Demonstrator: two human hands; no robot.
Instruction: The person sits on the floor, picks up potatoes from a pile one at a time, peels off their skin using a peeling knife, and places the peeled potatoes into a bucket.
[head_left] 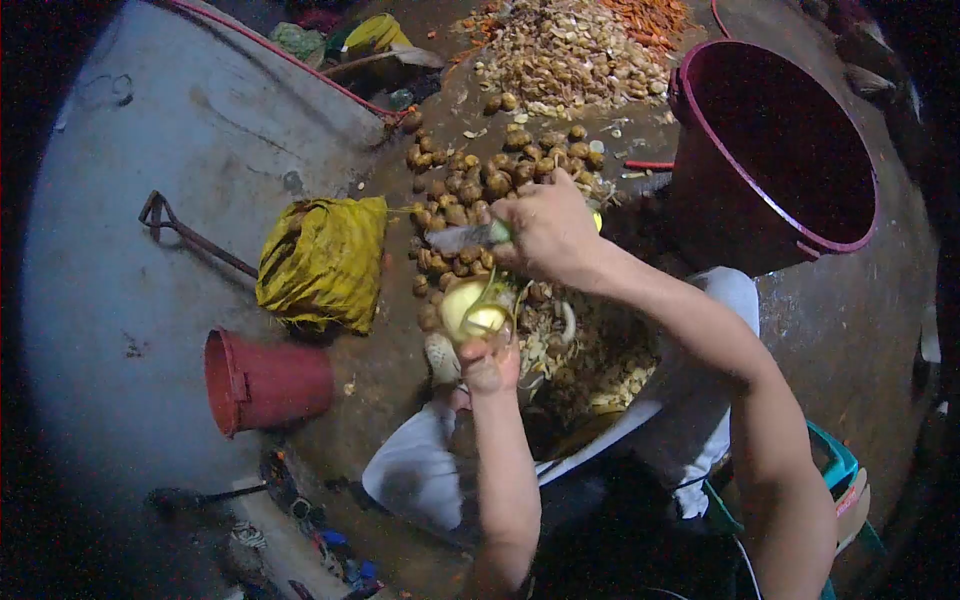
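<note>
My right hand (550, 225) is closed around the green handle of a knife (460, 238), its blade pointing left. Just below it, my left hand (488, 362) grips a pale yellow, peeled root vegetable (460, 305); its exact kind is unclear. Thin strips of peel (515, 300) hang beside the vegetable, and the blade is apart from it. Beyond both hands, many brown, round unpeeled vegetables (498, 183) lie on the floor. Peelings and pale pieces (610, 385) lie between my legs, partly hidden by my right arm.
To the right stands a large dark-red tub (690, 190). A yellow sack (325, 262) and a red bucket (285, 380) are at the left, near a long-handled tool (205, 240). Heaped pale peelings (570, 60) and orange scraps (650, 20) lie at the back.
</note>
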